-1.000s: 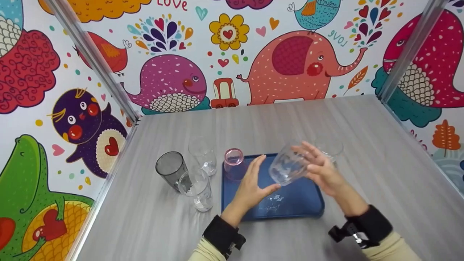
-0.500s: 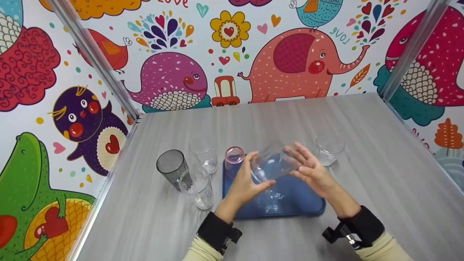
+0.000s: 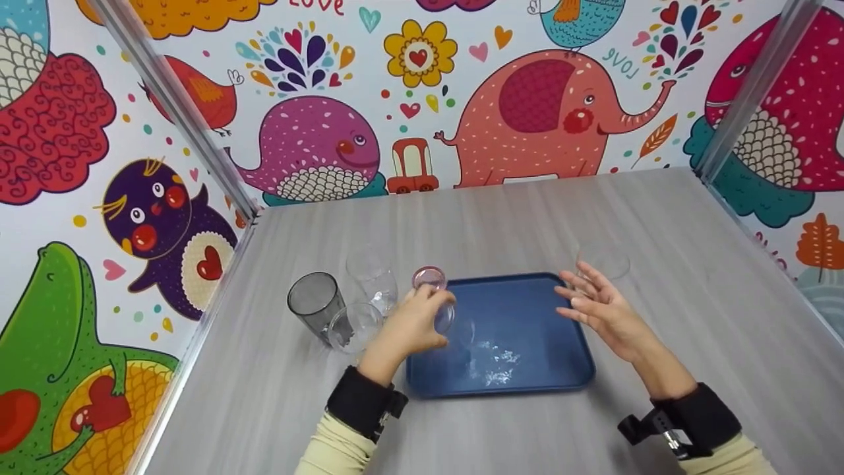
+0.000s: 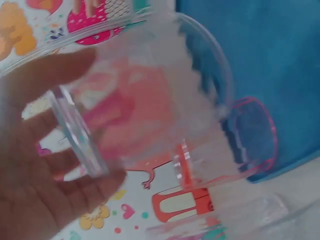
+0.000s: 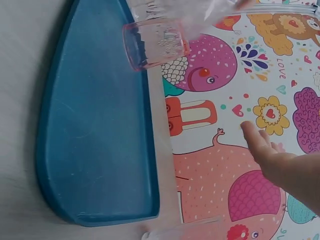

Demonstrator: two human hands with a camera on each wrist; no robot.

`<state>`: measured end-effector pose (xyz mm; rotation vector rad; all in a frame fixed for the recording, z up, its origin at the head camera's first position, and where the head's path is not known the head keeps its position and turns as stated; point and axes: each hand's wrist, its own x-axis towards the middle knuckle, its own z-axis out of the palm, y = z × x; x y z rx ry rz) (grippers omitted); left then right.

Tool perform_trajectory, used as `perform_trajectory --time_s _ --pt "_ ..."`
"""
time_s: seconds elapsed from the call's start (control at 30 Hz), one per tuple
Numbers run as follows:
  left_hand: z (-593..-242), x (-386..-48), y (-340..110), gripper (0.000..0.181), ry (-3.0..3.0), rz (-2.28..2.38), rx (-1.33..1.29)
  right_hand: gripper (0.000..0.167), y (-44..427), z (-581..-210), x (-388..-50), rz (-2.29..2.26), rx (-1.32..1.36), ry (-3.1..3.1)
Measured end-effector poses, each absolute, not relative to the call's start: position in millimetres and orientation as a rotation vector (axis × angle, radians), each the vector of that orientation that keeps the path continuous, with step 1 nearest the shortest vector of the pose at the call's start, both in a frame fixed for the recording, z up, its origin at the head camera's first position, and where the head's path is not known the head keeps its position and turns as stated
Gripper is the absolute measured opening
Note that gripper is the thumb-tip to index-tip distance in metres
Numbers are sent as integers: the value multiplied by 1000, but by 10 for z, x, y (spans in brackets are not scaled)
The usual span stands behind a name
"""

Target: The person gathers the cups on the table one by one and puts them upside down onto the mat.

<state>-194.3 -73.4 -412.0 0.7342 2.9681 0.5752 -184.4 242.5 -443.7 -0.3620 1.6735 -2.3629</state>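
In the head view, my left hand (image 3: 410, 323) holds a clear glass by its base end, above the left part of the blue tray (image 3: 527, 310). The left wrist view shows this clear glass (image 4: 145, 110) upside down, its wide rim towards the tray and fingers curled around the base. Just behind it, a pink-tinted glass (image 3: 428, 274) stands upside down at the tray's back left corner, partly hidden by the hand. My right hand (image 3: 605, 313) hovers near the tray's right edge, fingers spread, holding nothing; the right wrist view also shows this hand (image 5: 282, 160) free.
Left of the tray stand a dark grey glass (image 3: 314, 300), a clear glass (image 3: 374, 280) behind, and another clear glass (image 3: 353, 330) partly covered by my left hand. Beyond my right hand is one more clear glass (image 3: 613, 260). Patterned walls enclose the table's back and sides.
My right hand has let go of the clear glass and moved right. The left hand has taken the glass leftward, towards the pink one, and turned it upside down.
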Motion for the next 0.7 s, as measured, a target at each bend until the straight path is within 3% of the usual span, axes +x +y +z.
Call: perform_trajectory --time_s 0.23,0.7 --pt "-4398 -1897 -699 56 2979 326 681 78 2454 -4477 -1841 -2306 -324 1710" --pt "-4477 -1922 -660 54 2975 276 647 76 2468 -4513 -1830 -2264 -258 1745"
